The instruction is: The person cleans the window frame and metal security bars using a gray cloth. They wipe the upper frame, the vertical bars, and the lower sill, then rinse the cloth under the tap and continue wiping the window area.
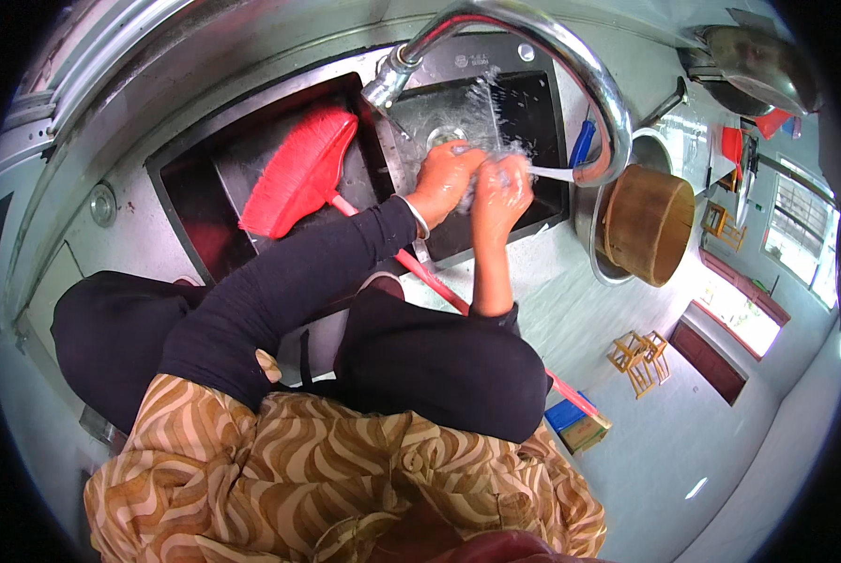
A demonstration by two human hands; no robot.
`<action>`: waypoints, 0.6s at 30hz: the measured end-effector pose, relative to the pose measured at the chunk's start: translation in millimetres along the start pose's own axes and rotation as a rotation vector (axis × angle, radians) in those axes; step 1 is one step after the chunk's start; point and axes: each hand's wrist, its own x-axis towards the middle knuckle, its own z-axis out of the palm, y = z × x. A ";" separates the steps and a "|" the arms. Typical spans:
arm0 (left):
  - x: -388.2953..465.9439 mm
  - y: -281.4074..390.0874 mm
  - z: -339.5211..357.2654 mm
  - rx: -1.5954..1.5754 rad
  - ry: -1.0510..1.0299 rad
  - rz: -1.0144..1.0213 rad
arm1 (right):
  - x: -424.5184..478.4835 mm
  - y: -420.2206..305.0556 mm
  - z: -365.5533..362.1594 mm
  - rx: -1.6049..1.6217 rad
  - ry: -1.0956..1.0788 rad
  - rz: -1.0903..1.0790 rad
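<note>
My left hand (445,183) and my right hand (501,186) are close together over the right basin of a black double sink (389,151). Water streams from the tip of a curved chrome faucet (603,112) onto my right hand and splashes about both. The fingers of both hands are curled and wet; spray hides whether anything is between them. A red broom (308,172) has its bristle head in the left basin, and its pink handle runs under my left forearm and past my knee. A round metal drain (446,135) shows just behind my left hand.
Right of the sink, a wooden steamer barrel (649,225) lies tilted in a metal basin (593,243). A blue-handled tool (582,143) is beside the sink's right edge. Metal pans (762,67) stand farther back. Small wooden stools (639,355) and a cardboard box (584,435) are on the floor.
</note>
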 end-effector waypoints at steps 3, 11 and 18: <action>-1.1 -1.4 -4.5 -0.503 -0.062 -0.120 | -6.4 -19.6 5.6 0.084 -0.059 -0.001; -12.7 -7.8 13.6 0.132 -0.224 0.232 | 41.3 88.4 -4.6 0.135 0.240 0.128; -14.8 16.5 -2.9 -0.011 -0.204 -0.152 | 44.2 46.9 -17.2 0.262 0.315 0.204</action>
